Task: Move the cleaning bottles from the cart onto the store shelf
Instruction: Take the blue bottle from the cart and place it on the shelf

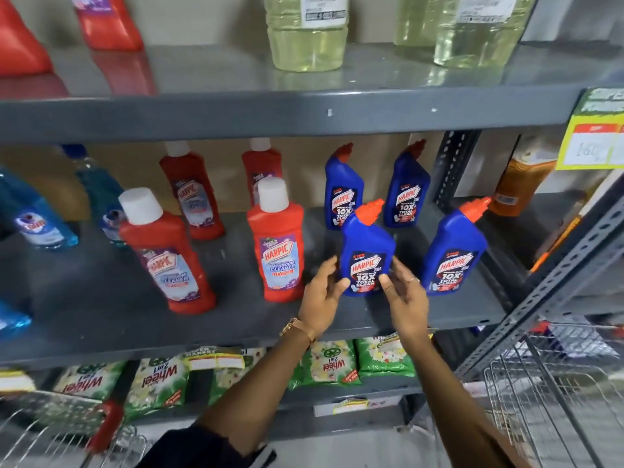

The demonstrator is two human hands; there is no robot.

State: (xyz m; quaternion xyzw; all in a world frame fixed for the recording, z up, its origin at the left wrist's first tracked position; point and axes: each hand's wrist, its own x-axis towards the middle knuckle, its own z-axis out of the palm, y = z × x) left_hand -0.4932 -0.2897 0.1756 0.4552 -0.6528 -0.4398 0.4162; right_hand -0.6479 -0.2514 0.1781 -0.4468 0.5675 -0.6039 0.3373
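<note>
Blue bottle point(366, 251) stands upright on the shelf point(236, 319), long axis vertical, at 12 o'clock between both hands: left hand point(320, 298) and right hand point(403, 298) open, fingertips flanking its base, equally near.

I see my left hand point(322, 292) and right hand point(403, 297) on each side of a blue Harpic bottle point(366, 251) standing on the grey shelf point(101, 298). My fingers touch its label, spread loosely. 3 more blue Harpic bottles and 4 red ones stand nearby.
</note>
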